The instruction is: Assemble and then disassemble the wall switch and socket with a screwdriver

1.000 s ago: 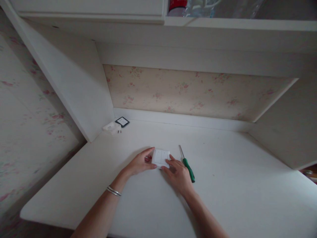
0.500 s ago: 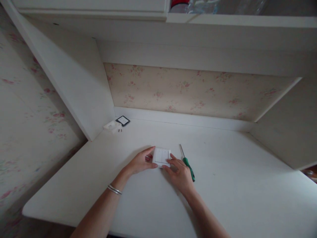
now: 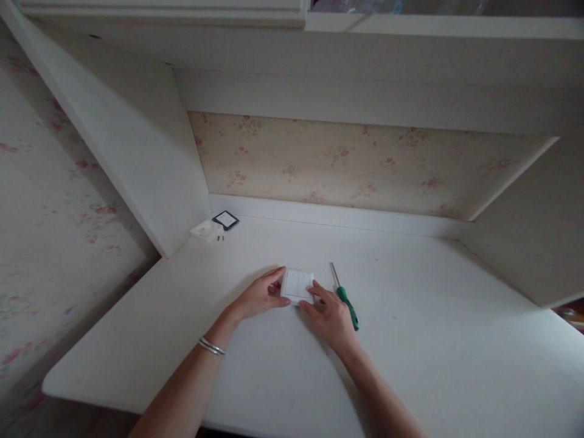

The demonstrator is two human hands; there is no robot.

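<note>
A white square switch plate (image 3: 297, 285) with two rockers lies flat on the white desk (image 3: 410, 340). My left hand (image 3: 258, 297) grips its left edge between thumb and fingers. My right hand (image 3: 331, 317) holds its lower right corner with the fingertips pressed on it. A silver bracelet (image 3: 210, 346) sits on my left wrist. Just right of my right hand lies a screwdriver with a green handle (image 3: 345, 298), its metal shaft pointing away from me.
At the back left corner lie a dark-framed switch part (image 3: 225, 219), a white part (image 3: 202, 230) and two small dark screws (image 3: 220, 238). A slanted white side panel (image 3: 137, 152) bounds the desk on the left; floral wallpaper (image 3: 347, 161) backs it.
The hands and switch plate have kept their places on the desk. Only the camera has tilted a little, shifting the scene slightly upward.
</note>
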